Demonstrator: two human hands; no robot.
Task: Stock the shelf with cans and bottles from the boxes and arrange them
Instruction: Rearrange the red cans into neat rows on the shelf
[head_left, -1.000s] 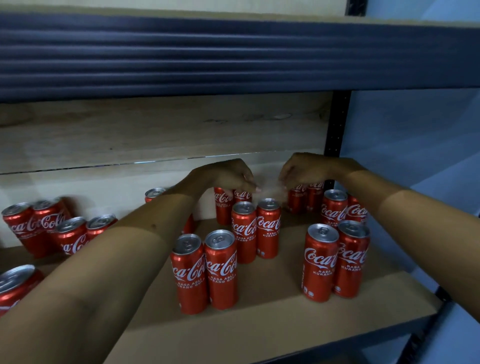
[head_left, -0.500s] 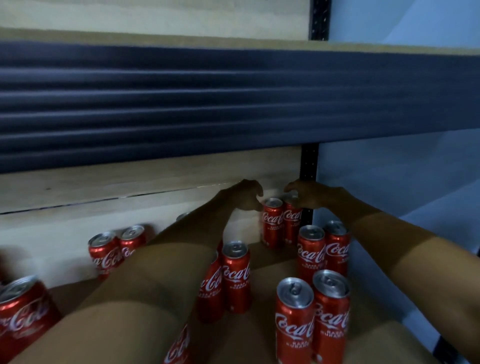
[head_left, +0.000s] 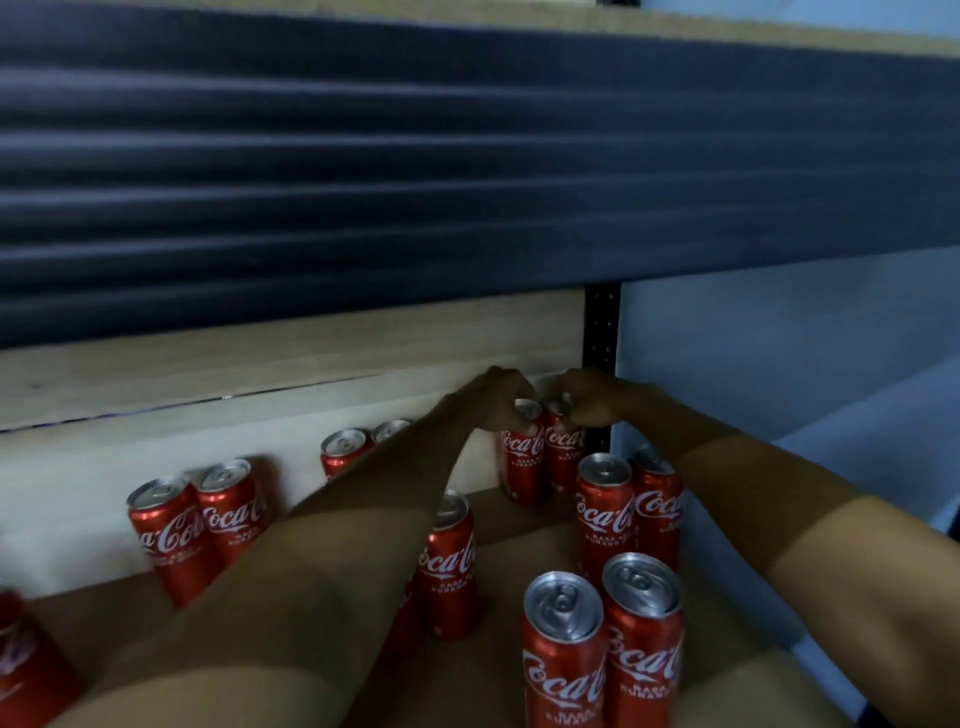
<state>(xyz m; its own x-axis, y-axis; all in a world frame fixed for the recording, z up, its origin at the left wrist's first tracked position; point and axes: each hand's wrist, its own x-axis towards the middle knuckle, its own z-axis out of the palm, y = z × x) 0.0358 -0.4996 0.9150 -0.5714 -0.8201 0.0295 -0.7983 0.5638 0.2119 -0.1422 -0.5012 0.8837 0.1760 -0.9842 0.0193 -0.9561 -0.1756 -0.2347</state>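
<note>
Slim red cola cans stand in pairs on the brown shelf board (head_left: 524, 558). At the back right, against the rear wall, my left hand (head_left: 496, 397) grips the top of the left rear can (head_left: 521, 460). My right hand (head_left: 587, 402) grips the top of the right rear can (head_left: 563, 457) beside it; the two cans touch. In front of them stand a middle pair (head_left: 605, 512) and a near pair (head_left: 563, 654). Another can (head_left: 449, 564) is half hidden behind my left forearm.
More cans stand along the back wall at the left (head_left: 197, 525) and centre (head_left: 343, 452), with one at the far left edge (head_left: 21, 660). The dark ribbed beam (head_left: 467, 171) of the upper shelf hangs low overhead. A black upright post (head_left: 601, 332) marks the right end.
The camera has dropped and moved closer. Both hands have closed down on the tops of the two rear cans, which stand tight together at the back wall.
</note>
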